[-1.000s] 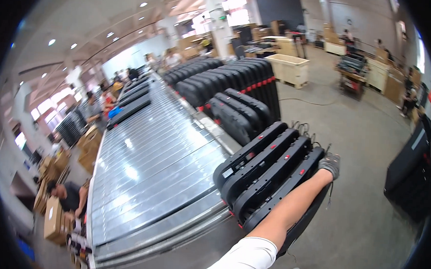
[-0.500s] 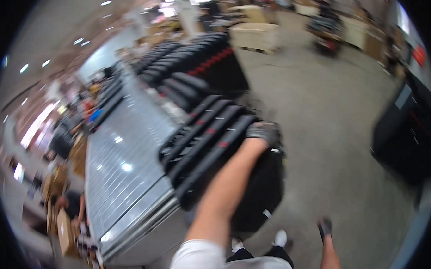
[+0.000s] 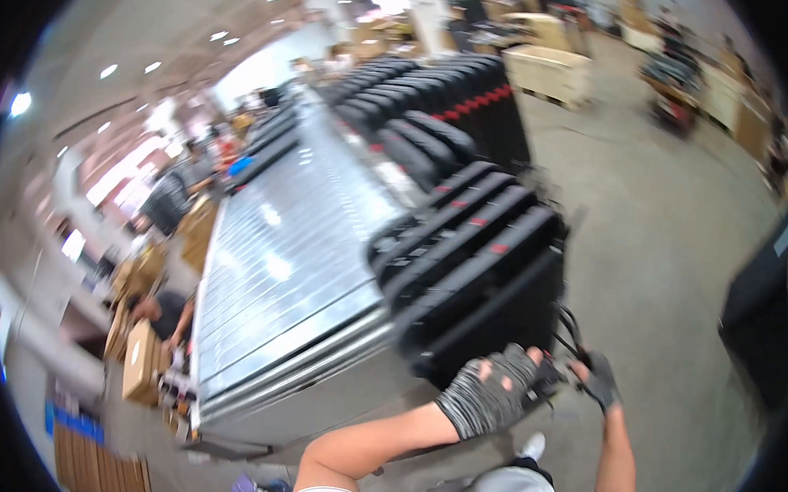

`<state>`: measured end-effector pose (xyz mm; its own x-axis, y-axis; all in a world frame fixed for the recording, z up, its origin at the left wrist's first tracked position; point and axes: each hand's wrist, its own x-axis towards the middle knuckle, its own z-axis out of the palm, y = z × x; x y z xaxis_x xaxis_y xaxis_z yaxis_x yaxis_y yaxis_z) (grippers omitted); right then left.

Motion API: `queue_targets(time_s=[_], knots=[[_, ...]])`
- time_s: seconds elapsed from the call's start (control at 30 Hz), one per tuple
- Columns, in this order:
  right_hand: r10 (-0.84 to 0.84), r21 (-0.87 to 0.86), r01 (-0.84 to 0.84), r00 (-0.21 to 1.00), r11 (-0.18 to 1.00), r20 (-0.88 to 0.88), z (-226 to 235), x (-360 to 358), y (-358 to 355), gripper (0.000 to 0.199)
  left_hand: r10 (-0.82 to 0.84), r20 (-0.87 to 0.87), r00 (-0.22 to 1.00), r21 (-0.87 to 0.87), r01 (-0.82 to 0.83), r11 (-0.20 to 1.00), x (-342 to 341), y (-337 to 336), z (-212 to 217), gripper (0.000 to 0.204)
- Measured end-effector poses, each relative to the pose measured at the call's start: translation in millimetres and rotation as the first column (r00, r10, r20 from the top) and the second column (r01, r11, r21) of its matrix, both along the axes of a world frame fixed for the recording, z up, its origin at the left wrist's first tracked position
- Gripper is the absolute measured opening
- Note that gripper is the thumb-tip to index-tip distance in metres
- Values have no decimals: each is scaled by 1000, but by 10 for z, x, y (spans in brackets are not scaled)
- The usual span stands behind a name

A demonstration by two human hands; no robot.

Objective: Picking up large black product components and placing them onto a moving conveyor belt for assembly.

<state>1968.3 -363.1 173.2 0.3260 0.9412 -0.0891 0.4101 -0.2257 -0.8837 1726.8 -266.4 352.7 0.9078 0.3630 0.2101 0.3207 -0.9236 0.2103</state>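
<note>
Both your gloved hands — left hand (image 3: 491, 393), right hand (image 3: 597, 378) — have fingers curled around the thin black handle (image 3: 569, 334) at the near end of the stack of 4 black hard-shell cases (image 3: 477, 267), just right of the long silver roller conveyor (image 3: 279, 267). Pull unevenly and the stack could tip toward you.

At lower centre, the gloved left hand (image 3: 493, 393) and right hand (image 3: 597, 378) gripped black suitcases (image 3: 472, 267) beside a metal conveyor (image 3: 278, 276).
</note>
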Motion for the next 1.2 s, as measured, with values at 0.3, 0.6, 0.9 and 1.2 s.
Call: queue_targets(time_s=[0.3,0.6,0.9,1.2], knots=[[-206,-17,256,735,967,-646,-896,-2721,-535,27,-1,1,1000,-120,1,993,-1732,86,-261,77],[220,-26,-301,753,953,-620,-1260,-3362,-293,27,340,178,923,25,-349,937,-3418,116,-662,38],[24,-37,-13,952,999,306,-2364,-2557,-94,59,512,-43,858,75,-508,858,-4794,187,-1076,33],[644,-568,-351,605,744,469,-3210,-2570,720,31,525,-384,760,-5,-570,822,-5813,524,-1472,25]])
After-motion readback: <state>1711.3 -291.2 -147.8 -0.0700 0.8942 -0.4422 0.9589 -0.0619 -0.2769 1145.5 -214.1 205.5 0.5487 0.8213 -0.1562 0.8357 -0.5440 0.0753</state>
